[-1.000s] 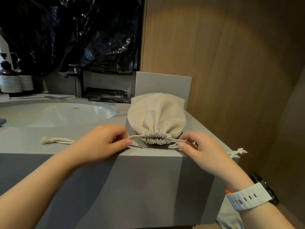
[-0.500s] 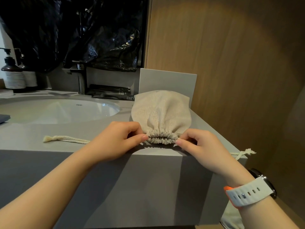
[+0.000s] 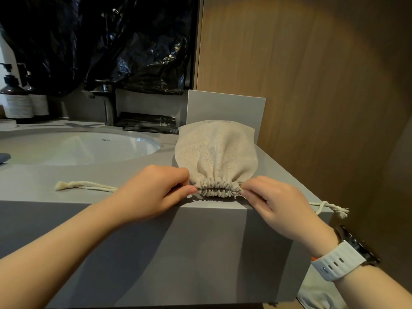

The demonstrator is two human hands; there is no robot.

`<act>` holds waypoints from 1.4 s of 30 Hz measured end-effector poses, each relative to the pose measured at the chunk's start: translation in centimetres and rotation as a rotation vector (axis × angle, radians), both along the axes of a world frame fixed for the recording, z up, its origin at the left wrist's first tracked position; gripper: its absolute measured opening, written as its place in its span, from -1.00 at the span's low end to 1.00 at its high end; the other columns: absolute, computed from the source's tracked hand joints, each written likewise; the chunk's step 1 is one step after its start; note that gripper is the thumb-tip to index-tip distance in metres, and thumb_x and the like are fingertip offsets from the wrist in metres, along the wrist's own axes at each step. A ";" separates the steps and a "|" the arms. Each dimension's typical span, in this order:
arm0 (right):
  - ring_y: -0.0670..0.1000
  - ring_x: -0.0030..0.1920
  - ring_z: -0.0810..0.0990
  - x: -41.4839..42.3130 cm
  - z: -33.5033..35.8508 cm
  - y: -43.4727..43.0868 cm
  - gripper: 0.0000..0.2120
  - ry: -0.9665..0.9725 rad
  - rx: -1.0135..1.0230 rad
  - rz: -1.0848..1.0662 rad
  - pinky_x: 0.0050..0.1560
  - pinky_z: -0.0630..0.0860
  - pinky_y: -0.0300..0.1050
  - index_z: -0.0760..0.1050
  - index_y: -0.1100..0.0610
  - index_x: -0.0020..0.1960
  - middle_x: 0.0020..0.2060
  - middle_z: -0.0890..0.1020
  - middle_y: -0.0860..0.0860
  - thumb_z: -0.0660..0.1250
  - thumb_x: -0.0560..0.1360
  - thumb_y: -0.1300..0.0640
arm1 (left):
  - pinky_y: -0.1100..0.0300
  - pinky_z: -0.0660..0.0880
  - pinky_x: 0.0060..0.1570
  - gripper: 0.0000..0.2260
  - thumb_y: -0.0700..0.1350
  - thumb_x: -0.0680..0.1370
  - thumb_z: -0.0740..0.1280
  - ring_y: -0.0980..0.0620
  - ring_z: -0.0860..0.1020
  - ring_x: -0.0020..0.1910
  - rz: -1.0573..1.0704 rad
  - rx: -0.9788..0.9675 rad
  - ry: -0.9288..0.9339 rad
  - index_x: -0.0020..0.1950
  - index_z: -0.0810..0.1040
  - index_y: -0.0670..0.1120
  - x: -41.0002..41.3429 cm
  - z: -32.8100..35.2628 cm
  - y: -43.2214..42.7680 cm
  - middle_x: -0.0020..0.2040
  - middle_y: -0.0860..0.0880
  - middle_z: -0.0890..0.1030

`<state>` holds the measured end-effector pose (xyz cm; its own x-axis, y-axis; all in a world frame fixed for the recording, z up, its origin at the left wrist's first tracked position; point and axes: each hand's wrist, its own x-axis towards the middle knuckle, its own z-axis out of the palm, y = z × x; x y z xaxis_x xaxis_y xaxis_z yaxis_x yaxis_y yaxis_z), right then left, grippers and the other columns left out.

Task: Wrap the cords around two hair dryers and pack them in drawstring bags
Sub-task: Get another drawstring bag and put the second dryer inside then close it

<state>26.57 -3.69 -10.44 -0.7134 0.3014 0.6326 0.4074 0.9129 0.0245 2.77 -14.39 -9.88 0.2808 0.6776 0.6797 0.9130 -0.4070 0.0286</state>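
Observation:
A beige drawstring bag (image 3: 217,153) lies bulging on the grey counter (image 3: 89,175) near its front edge, its mouth gathered tight and facing me. My left hand (image 3: 153,192) pinches the left side of the gathered mouth. My right hand (image 3: 276,204) pinches the right side. A cream drawstring end (image 3: 82,186) trails left across the counter, and the other knotted end (image 3: 332,208) hangs over the right edge. No hair dryer is visible; the bag's contents are hidden.
A white sink basin (image 3: 84,148) and a faucet (image 3: 107,101) lie to the left. Pump bottles (image 3: 16,99) stand at the far left. Black packets (image 3: 149,123) and a grey upright panel (image 3: 225,108) sit behind the bag. A wooden wall (image 3: 312,85) is at the right.
Both hands slid inward along the drawstrings until they reached the bag's gathered mouth, and they hold there now. The bag stayed in place.

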 end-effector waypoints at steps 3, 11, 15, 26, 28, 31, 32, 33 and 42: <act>-0.07 -0.32 0.56 0.4 -0.1 0.5 -0.72 -0.008 -0.003 0.050 -0.45 0.53 -0.13 0.53 0.02 -0.10 -0.28 0.59 -0.11 0.08 0.53 -0.06 | 0.39 0.27 -0.38 -0.77 0.08 0.53 0.18 0.22 0.28 -0.41 -0.038 -0.029 0.057 -0.29 0.35 0.02 -0.1 0.4 -0.2 -0.40 0.22 0.29; -0.10 -0.20 0.50 0.8 0.1 1.4 -0.68 0.009 -0.064 0.144 -0.35 0.49 -0.26 0.55 0.05 -0.15 -0.30 0.58 -0.10 0.11 0.53 -0.10 | 0.34 0.30 -0.41 -0.60 0.20 0.58 0.09 0.14 0.34 -0.44 -0.122 -0.066 0.068 -0.32 0.36 -0.04 -1.2 1.1 -0.2 -0.43 0.15 0.34; -0.11 -0.18 0.51 0.9 0.1 1.5 -0.58 0.026 -0.135 0.173 -0.22 0.43 -0.33 0.56 0.06 -0.15 -0.29 0.58 -0.12 0.07 0.54 -0.18 | 0.37 0.28 -0.40 -0.61 0.18 0.58 0.11 0.14 0.34 -0.44 -0.130 -0.073 0.056 -0.32 0.38 -0.04 -1.4 0.9 -0.1 -0.43 0.16 0.33; -0.19 -0.18 0.50 0.5 -0.2 0.1 -0.83 0.029 -0.243 0.004 -0.21 0.45 -0.26 0.43 -0.15 -0.13 -0.28 0.42 -0.36 0.09 0.48 -0.13 | 0.45 0.31 -0.34 -0.81 0.21 0.47 0.16 0.31 0.43 -0.37 -0.053 -0.218 -0.062 -0.20 0.40 0.12 -1.0 0.3 0.1 -0.38 0.28 0.47; -0.20 -0.12 0.48 0.3 -0.3 -0.3 -0.88 0.088 -0.251 0.000 -0.19 0.42 -0.32 0.41 -0.16 -0.12 -0.22 0.42 -0.33 0.13 0.50 -0.13 | 0.38 0.35 -0.32 -0.73 0.25 0.44 0.16 0.23 0.46 -0.34 -0.041 -0.237 -0.113 -0.25 0.45 0.09 -0.9 0.4 0.1 -0.32 0.24 0.52; -0.25 0.03 0.37 -0.4 -0.2 -1.0 -0.80 0.174 -0.300 0.023 -0.02 0.32 -0.39 0.32 -0.21 -0.02 -0.02 0.36 -0.33 0.12 0.41 -0.24 | 0.27 0.40 -0.28 -0.71 0.30 0.39 0.16 0.13 0.51 -0.28 -0.020 -0.283 -0.200 -0.30 0.49 0.12 -0.6 0.7 0.0 -0.21 0.18 0.57; -0.28 0.09 0.31 -0.6 -0.2 -1.2 -0.71 0.168 -0.307 0.029 0.09 0.28 -0.36 0.30 -0.24 0.07 0.08 0.32 -0.31 0.14 0.38 -0.28 | 0.27 0.40 -0.28 -0.72 0.30 0.37 0.17 0.12 0.52 -0.27 -0.020 -0.297 -0.219 -0.31 0.49 0.15 -0.5 0.7 0.0 -0.21 0.18 0.57; -0.26 0.19 0.23 -1.0 -0.1 -1.5 -0.61 0.138 -0.306 0.021 0.18 0.22 -0.29 0.26 -0.28 0.15 0.20 0.25 -0.31 0.16 0.35 -0.31 | 0.28 0.41 -0.28 -0.73 0.31 0.36 0.17 0.12 0.52 -0.26 -0.021 -0.310 -0.237 -0.31 0.49 0.16 -0.4 0.7 0.0 -0.22 0.17 0.58; -0.06 0.29 0.25 -1.2 1.0 -1.8 -0.68 0.000 -0.387 -0.096 0.24 0.28 -0.11 0.39 -0.09 0.19 0.25 0.41 -0.18 0.25 0.48 -0.16 | 0.42 0.38 -0.24 -0.67 0.35 0.31 0.19 0.22 0.51 -0.22 0.027 -0.282 -0.389 -0.26 0.54 0.14 0.4 0.8 -0.5 -0.23 0.23 0.57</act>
